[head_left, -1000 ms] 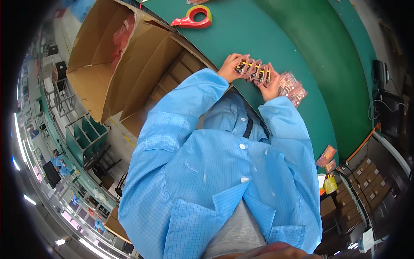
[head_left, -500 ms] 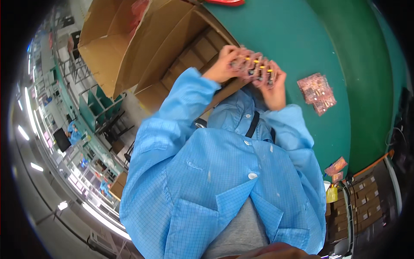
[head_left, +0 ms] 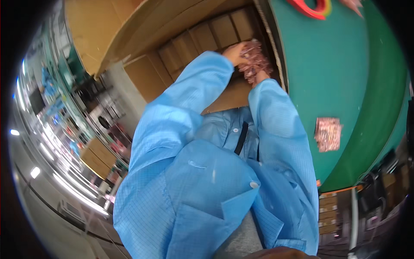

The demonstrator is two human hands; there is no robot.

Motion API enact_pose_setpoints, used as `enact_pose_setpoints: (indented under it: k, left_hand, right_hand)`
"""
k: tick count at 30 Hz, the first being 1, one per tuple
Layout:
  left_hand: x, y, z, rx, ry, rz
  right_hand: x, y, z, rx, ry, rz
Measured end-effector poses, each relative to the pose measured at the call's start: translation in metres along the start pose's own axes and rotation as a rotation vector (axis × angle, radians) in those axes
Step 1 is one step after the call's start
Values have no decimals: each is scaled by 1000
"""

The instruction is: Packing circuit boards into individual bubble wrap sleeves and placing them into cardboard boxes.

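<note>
Both my hands grip a bundle of pink translucent bags (head_left: 256, 58) over the open cardboard box (head_left: 235, 96). From the left side, my left hand (head_left: 234, 54) closes on the bundle's edge. My right hand (head_left: 261, 77) holds its lower end, with most of the fingers hidden behind the bags. What lies inside the bags is blurred. Brown cardboard compartments (head_left: 202, 37) line the far part of the box, just beyond my hands.
A green table surface (head_left: 321, 77) runs along the right of the box. On it lie another stack of pink bags (head_left: 328, 134) and, at the far edge, a red tape roll (head_left: 308, 9). The box's raised flap (head_left: 129, 36) stands at the left.
My hands have carried the bundle from the box's near right edge to above its inside. The view has shifted, so the box appears larger and the bag stack on the table lower.
</note>
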State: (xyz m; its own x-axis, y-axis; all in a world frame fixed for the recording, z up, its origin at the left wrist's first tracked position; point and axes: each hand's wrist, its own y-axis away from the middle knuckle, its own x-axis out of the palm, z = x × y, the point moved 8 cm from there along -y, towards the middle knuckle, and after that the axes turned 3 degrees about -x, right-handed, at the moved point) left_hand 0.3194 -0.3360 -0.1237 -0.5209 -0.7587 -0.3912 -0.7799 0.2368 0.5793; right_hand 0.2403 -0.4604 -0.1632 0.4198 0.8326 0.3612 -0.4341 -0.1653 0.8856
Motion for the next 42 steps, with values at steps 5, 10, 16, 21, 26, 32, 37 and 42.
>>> enact_pose_setpoints:
  k: [5, 10, 16, 21, 26, 32, 37, 42]
  left_hand:
    - [38, -73, 22, -62, -30, 30]
    - [49, -97, 47, -81, -98, 49]
    - [66, -82, 42, -99, -411, -125]
    - [73, -95, 69, -229, -334, 26]
    - [65, -67, 49, -343, -132, 190]
    - [91, -38, 38, -80, -393, 158]
    - [95, 77, 29, -56, 51, 142]
    - [93, 192, 7, -21, -9, 266]
  right_hand:
    - [-27, -61, -28, 261, 278, -4]
    - [-51, -83, -35, 306, 360, -111]
    - [-75, -94, -46, 256, 426, -175]
    - [-87, -104, -52, 248, 486, -195]
    - [-123, -116, -37, 246, 484, -318]
    - [-155, -103, -9, 165, 463, -430]
    - [70, 122, 87, -734, 1354, 74]
    - [15, 186, 81, -1060, 1730, -78]
